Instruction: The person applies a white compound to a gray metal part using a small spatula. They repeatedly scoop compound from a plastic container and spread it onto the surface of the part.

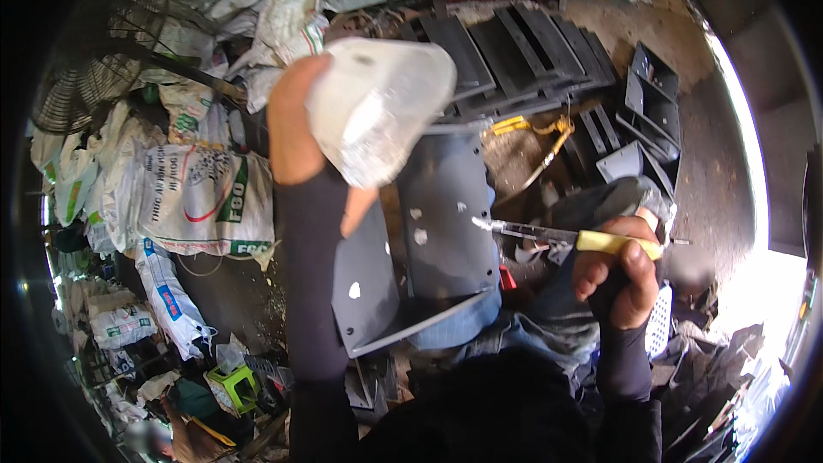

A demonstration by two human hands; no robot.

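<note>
My left hand (296, 124) grips a translucent white plastic container (381, 107), tilted and raised above the work; its fingers are partly behind it. In my right hand (621, 270) is a putty knife (596, 243) with a yellow handle and a narrow blade, pointing left. Some white stuff sits on the blade's tip. Below both hands, a dark grey angled metal piece (441, 249) rests across my lap, with small holes along its edges. Several white patches dot its surface. The blade tip appears over its right side; whether they touch, I cannot tell.
Several dark grey metal parts (523, 56) are stacked at the far side, with more at the right (651, 103). A yellow-handled tool (549, 133) lies nearer. White sacks (206, 197) and a fan (103, 43) crowd the left. A green stool (233, 387) and a person (180, 437) are lower left.
</note>
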